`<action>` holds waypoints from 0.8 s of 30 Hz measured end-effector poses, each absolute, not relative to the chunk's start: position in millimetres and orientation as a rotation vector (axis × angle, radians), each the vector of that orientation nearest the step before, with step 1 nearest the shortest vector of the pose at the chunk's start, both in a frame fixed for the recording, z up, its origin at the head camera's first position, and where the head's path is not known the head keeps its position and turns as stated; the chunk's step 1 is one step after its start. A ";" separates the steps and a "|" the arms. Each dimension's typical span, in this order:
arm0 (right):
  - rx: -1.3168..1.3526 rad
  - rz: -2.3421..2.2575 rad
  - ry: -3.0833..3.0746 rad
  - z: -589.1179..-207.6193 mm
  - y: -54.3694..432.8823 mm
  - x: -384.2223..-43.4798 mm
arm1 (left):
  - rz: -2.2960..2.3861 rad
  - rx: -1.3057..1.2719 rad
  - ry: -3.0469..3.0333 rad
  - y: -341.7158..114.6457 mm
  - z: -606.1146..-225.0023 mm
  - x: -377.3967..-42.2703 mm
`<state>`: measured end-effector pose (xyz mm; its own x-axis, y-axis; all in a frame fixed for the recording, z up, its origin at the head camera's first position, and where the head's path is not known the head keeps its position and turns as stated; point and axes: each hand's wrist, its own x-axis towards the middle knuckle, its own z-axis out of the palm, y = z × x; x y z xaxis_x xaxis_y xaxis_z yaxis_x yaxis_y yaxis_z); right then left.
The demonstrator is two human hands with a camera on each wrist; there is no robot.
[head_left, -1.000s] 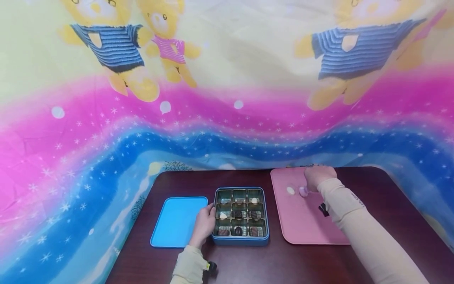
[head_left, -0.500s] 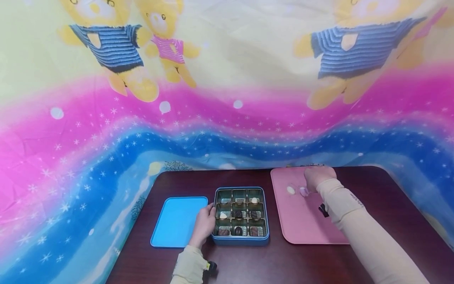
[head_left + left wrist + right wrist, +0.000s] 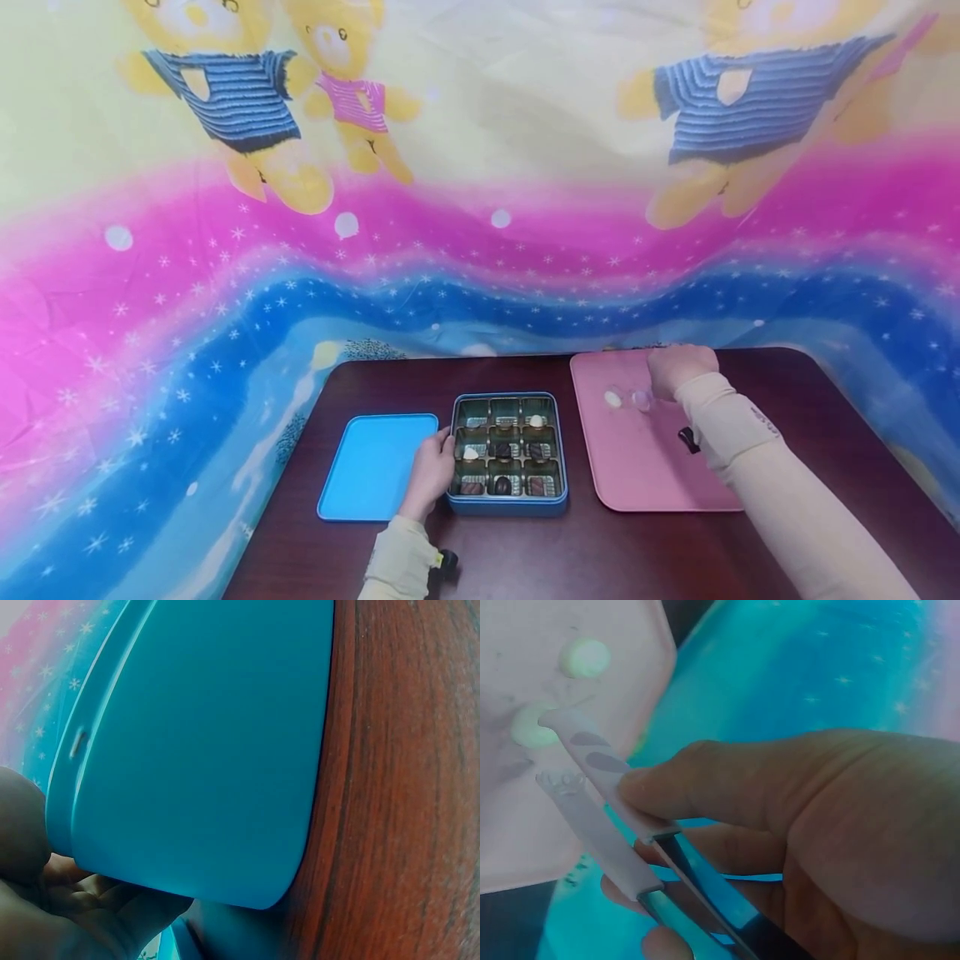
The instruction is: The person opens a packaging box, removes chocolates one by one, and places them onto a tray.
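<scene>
My right hand (image 3: 681, 371) grips a pair of tongs (image 3: 607, 851) with pale tips over the pink tray (image 3: 652, 475). In the right wrist view the tong tips stand apart, one of them overlapping a round white chocolate (image 3: 531, 729); whether they touch cannot be told. A second white chocolate (image 3: 586, 658) lies near it. My left hand (image 3: 429, 473) holds the left side of a blue tin (image 3: 202, 757), thumb at its rim and fingers against the outer wall. Dark and white chocolates, such as a dark oval one (image 3: 502, 485), sit in the tin's gold divided insert.
A light blue lid (image 3: 375, 467) lies left of the tin on the dark wooden table (image 3: 525, 558). The pink tray is to the tin's right. Behind the table hangs a printed cloth (image 3: 450, 275) with bears. Some tin compartments at the back hold no chocolate.
The right hand shifts slightly to the right with the tongs. The left hand and the tin stay in place. The whole head view drifts a little.
</scene>
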<state>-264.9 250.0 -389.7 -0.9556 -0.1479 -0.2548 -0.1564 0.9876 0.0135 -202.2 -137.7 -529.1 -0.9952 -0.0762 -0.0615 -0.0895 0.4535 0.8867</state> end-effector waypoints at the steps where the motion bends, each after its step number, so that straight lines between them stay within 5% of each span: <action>1: -0.237 0.046 2.898 -385.7 249.4 -263.1 | 1.627 -0.152 2.667 -137.8 -528.9 -202.2; 11: -0.342 -0.081 3.168 -357.7 228.8 -248.7 | 1.645 -0.152 2.655 -138.3 -527.3 -203.3; 24: -0.640 -0.313 3.286 -366.4 197.7 -242.6 | 1.652 -0.124 2.658 -139.2 -528.2 -202.0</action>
<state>-242.6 197.7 -366.4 -0.9042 -0.3468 0.2493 -0.3877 0.9114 -0.1381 -202.0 -139.2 -528.2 -0.9968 -0.0621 -0.0497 -0.0720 0.4402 0.8950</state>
